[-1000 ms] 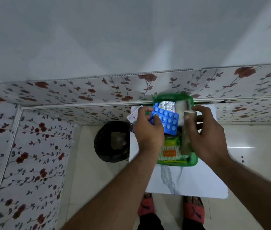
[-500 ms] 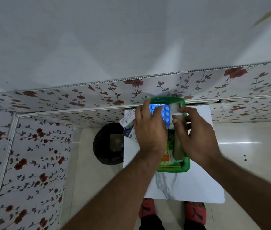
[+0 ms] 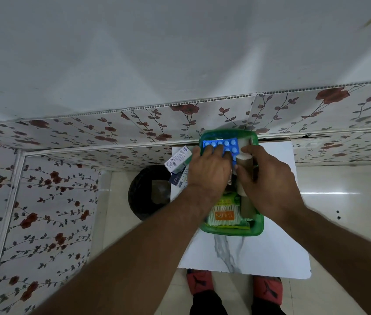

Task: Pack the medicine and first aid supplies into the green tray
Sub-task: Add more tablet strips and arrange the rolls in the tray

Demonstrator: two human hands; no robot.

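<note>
The green tray [image 3: 257, 228] sits on a small white table [image 3: 259, 253]. A blue blister pack of pills [image 3: 222, 144] lies flat at the tray's far end, and my left hand [image 3: 209, 171] presses on it with spread fingers. My right hand [image 3: 270, 183] grips a tan bandage roll [image 3: 244, 164] that lies lengthwise along the tray's right side. A green packet of cotton buds [image 3: 224, 215] fills the near end of the tray. What lies under my hands is hidden.
Small medicine boxes [image 3: 177, 159] lie on the table's left edge, outside the tray. A black bin [image 3: 149, 193] stands on the floor to the left. Floral wall panels close in behind and on the left. My feet show below the table's near edge.
My left hand has carried the blue blister pack from over the tray's middle to its far end and laid it flat. My right hand stays on the bandage roll.
</note>
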